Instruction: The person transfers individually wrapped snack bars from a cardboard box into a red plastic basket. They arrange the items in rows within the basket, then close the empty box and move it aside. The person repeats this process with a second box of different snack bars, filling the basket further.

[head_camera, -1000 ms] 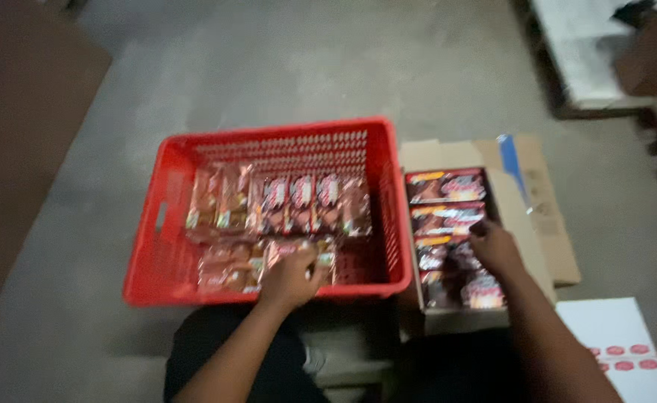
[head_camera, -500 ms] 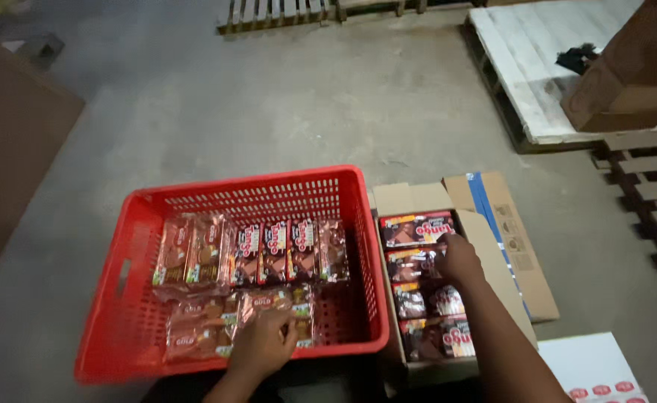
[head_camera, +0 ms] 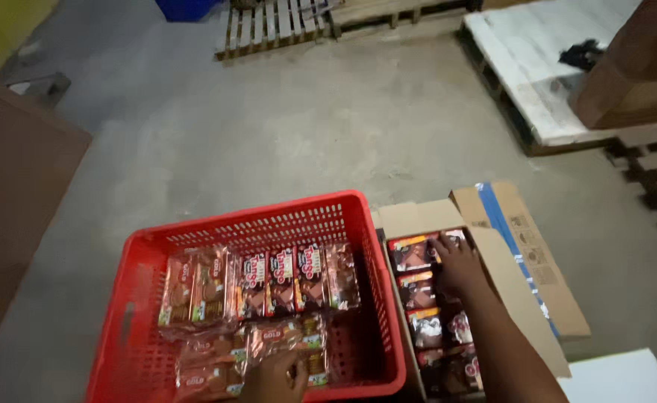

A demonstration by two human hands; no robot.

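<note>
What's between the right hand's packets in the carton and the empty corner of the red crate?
Only the crate's near side wall, beside the open cardboard carton. The right hand rests on the snack packets inside. The bare crate floor beside the left hand is open from above; nothing else visibly intervenes.

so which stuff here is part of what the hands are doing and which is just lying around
In use:
left hand on the clear packets in the red crate
right hand in the carton of dark packets
upright packets in the crate

Lying about:
wooden pallet
white board
brown boxes
blue bin
</note>
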